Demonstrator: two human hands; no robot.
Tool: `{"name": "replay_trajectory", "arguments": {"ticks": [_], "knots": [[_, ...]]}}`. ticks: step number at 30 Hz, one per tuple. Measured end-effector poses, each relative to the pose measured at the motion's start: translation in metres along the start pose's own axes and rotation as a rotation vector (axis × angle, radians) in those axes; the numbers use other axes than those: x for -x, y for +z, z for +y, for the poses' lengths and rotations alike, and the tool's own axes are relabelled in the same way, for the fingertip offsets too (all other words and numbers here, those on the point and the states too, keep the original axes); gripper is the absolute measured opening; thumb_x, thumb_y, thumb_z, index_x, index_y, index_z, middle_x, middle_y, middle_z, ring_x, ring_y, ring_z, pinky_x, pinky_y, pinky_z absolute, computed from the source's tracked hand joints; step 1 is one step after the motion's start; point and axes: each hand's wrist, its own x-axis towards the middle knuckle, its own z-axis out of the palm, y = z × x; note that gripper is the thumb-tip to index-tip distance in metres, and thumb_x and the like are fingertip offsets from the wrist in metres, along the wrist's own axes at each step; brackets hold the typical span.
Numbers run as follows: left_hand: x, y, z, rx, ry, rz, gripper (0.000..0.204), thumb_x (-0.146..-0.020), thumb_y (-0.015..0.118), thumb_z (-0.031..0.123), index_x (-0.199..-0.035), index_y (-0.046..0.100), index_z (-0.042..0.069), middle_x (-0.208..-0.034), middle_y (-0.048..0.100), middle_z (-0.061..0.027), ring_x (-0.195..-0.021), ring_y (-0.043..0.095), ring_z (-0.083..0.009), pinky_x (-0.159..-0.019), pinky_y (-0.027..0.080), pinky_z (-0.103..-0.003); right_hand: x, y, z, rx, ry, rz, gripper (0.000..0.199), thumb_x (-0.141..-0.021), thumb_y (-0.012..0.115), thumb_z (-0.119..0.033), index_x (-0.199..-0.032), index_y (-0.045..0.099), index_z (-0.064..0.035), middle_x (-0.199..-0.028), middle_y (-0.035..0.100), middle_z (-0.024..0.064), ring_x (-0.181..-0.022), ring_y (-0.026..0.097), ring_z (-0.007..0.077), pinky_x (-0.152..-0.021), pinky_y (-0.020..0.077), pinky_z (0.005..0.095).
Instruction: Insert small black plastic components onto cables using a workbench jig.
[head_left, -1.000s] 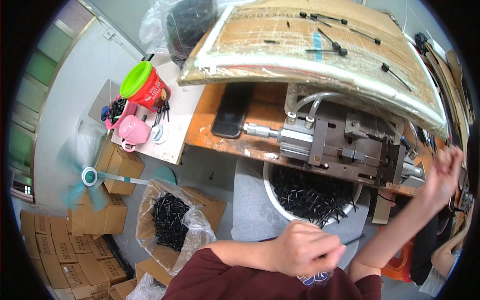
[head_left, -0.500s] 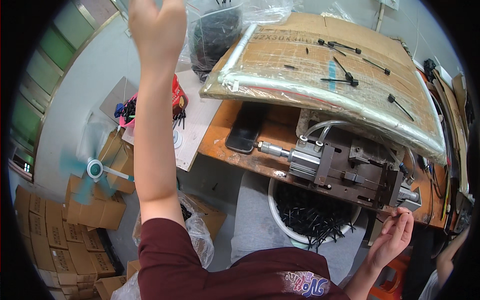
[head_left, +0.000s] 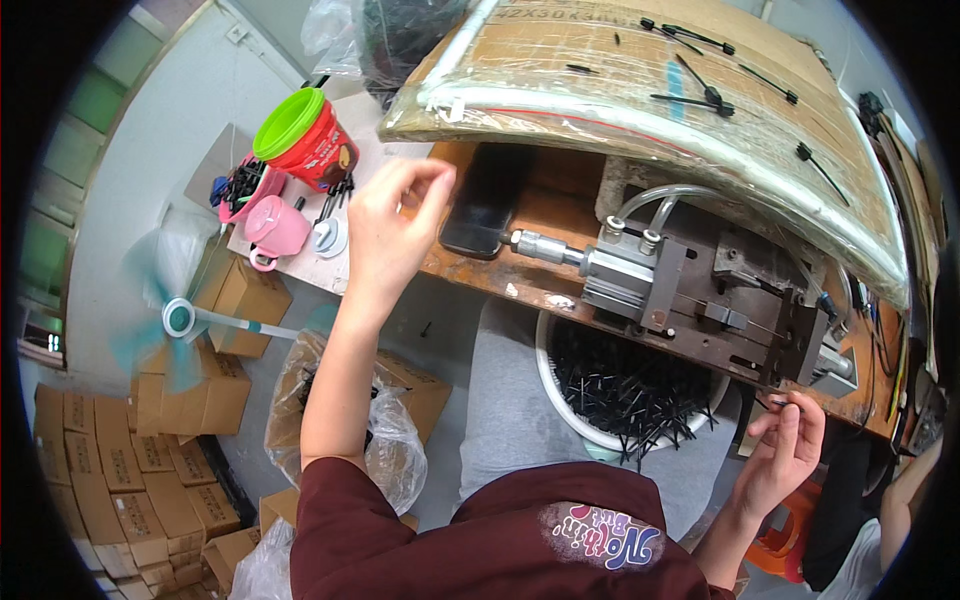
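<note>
Black piece [head_left: 779, 403] — one — in right hand [head_left: 783, 447]; left hand [head_left: 393, 232] near one phone [head_left: 488, 205].

At left, a round red, lime-green-rimmed plastic bucket [head_left: 312, 150] and plain pink plastic mug [head_left: 276, 228]; at right, a dark-brown and silver metal machine [head_left: 720, 318]; near, a maroon cloth shirt [head_left: 460, 545] with blue-and-white lettering [head_left: 603, 538].

A small workshop, no doubt about it: there's a metal machine [head_left: 655, 290] with clear hoses [head_left: 665, 192] bolted together on the worn wooden counter [head_left: 560, 195], a white tub [head_left: 545, 375] brimming with black parts [head_left: 630, 385] nearer, and cartons [head_left: 135, 490] piled high at left!
</note>
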Motion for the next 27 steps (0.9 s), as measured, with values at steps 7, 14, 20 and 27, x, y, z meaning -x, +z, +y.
{"name": "replay_trajectory", "arguments": {"ticks": [7, 14, 20, 27], "knots": [[-0.044, 0.001, 0.014, 0.048, 0.065, 0.217, 0.008, -0.085, 0.071, 0.008, -0.089, 0.070, 0.001, -0.078, 0.068, -0.0076, -0.063, 0.061, -0.0127, -0.060, 0.048, -0.026, 0.012, 0.003, -0.005, 0.069, -0.050, -0.027, 0.014, -0.094, 0.059, 0.000, -0.107, 0.059, 0.0059, -0.090, 0.065, 0.0162, -0.063, 0.062, 0.0147, -0.057, 0.0484, 0.0212], [0.006, -0.017, -0.059, -0.176, -0.069, 0.414, 0.008, -0.084, 0.071, 0.010, -0.087, 0.068, 0.003, -0.076, 0.064, -0.0049, -0.069, 0.057, -0.0154, -0.064, 0.046, -0.030, 0.015, -0.006, 0.000, 0.227, -0.031, -0.059, 0.015, -0.095, 0.058, -0.001, -0.108, 0.061, 0.0042, -0.088, 0.068, 0.0144, -0.062, 0.060, 0.0124, -0.060, 0.0476, 0.0211], [0.006, -0.064, -0.155, -0.637, -0.458, 0.099, 0.022, -0.083, 0.070, 0.024, -0.095, 0.074, 0.005, -0.093, 0.072, -0.0142, -0.087, 0.069, -0.0275, -0.077, 0.053, -0.039, 0.014, 0.009, 0.007, 0.188, -0.015, -0.143, 0.014, -0.095, 0.058, 0.000, -0.107, 0.061, 0.0047, -0.091, 0.066, 0.0145, -0.062, 0.061, 0.0127, -0.058, 0.0483, 0.0209], [-0.027, -0.047, -0.187, -0.902, -0.575, -0.288, 0.032, -0.077, 0.070, 0.026, -0.097, 0.072, 0.001, -0.098, 0.071, -0.0208, -0.094, 0.070, -0.0346, -0.081, 0.055, -0.046, 0.021, 0.015, 0.003, 0.198, 0.012, -0.174, 0.011, -0.094, 0.058, 0.001, -0.104, 0.060, 0.0048, -0.094, 0.063, 0.0137, -0.064, 0.063, 0.0136, -0.055, 0.0494, 0.0202]]}}
